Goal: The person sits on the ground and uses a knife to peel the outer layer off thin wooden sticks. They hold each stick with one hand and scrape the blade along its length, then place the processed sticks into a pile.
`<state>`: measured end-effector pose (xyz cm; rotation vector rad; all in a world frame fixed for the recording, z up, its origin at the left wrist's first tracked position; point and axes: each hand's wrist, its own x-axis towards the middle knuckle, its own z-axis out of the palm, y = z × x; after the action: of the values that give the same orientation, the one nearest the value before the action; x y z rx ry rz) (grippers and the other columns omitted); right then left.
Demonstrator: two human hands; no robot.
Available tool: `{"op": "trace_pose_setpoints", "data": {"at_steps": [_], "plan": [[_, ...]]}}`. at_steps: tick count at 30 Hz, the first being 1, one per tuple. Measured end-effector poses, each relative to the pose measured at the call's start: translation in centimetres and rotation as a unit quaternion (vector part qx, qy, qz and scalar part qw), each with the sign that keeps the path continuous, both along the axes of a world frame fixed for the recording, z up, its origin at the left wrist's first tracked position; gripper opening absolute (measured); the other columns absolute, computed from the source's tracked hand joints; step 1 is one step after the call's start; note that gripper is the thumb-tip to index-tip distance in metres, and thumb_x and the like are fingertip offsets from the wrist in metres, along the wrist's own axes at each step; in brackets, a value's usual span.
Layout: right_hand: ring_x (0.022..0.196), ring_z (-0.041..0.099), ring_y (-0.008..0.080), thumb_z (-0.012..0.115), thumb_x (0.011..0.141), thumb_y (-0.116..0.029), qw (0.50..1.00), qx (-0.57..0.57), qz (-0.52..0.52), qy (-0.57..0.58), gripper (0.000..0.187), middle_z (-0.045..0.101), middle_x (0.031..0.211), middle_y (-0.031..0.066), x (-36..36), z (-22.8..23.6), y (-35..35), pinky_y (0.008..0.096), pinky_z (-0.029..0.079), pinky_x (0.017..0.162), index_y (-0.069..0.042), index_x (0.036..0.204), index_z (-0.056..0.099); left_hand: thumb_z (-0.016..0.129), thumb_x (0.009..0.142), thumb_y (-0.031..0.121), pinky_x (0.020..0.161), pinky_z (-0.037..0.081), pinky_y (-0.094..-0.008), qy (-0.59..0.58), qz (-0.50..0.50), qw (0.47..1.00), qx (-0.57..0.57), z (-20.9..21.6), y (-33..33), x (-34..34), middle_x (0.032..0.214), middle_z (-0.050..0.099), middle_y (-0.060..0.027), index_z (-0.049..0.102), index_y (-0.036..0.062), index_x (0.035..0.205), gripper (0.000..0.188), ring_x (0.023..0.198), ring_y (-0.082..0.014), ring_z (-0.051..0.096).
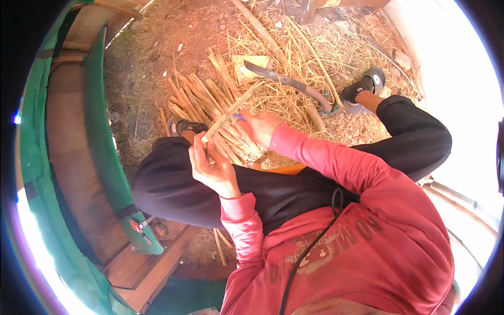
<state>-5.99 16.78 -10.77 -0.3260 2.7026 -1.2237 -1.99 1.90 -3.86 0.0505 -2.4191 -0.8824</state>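
My left hand (212, 167) pinches the near end of a pale, slender split wooden stick (231, 113), which slants up and to the right. Closed beside the stick's middle, my right hand (261, 127) grips a small blue thing (239, 116); most of it is hidden by the fingers and its kind cannot be made out. Under both hands lies a pile of similar split sticks (197, 97), fanned out on the ground between my legs. A machete (283, 80) with a dark blade rests just beyond my right hand, its handle toward my right foot.
Loose straw (315, 52) covers the ground ahead, with a long pole (257, 23) and a yellowish flat piece (248, 65) on it. Green-edged boarding (97, 121) stands close on the left. A pale wall (446, 47) rises at the right.
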Motion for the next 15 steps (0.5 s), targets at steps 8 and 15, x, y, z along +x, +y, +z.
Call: {"op": "trace_pose_setpoints", "data": {"at_steps": [8, 15], "plan": [[0.053, 0.063, 0.0389, 0.055, 0.1, -0.026, 0.996, 0.003, -0.067, 0.061, 0.022, 0.06, 0.058, 0.0181, -0.2, -5.1, 0.4, 0.0503, 0.052, 0.051, -0.006, 0.111, 0.057, 0.061, 0.094, 0.001, 0.057, 0.048, -0.0311, 0.009, -0.002, 1.0, 0.0, -0.1, 0.2, 0.2, 0.087, 0.063, -0.012, 0.067, 0.0009, 0.109, 0.017, 0.068, -0.023, 0.063], [0.068, 0.068, 0.0414, 0.051, 0.101, -0.026, 0.99, 0.072, -0.076, -0.093, 0.028, 0.066, 0.073, 0.0252, -1.3, -6.2, 1.9, 0.0519, 0.054, 0.06, -0.004, 0.118, 0.057, 0.06, 0.094, -0.002, 0.058, 0.05, -0.0301, 0.01, -0.012, 1.0, -0.001, 0.4, 0.5, -0.4, 0.086, 0.063, -0.0119, 0.066, 0.0005, 0.11, 0.018, 0.067, -0.0223, 0.064]]}}
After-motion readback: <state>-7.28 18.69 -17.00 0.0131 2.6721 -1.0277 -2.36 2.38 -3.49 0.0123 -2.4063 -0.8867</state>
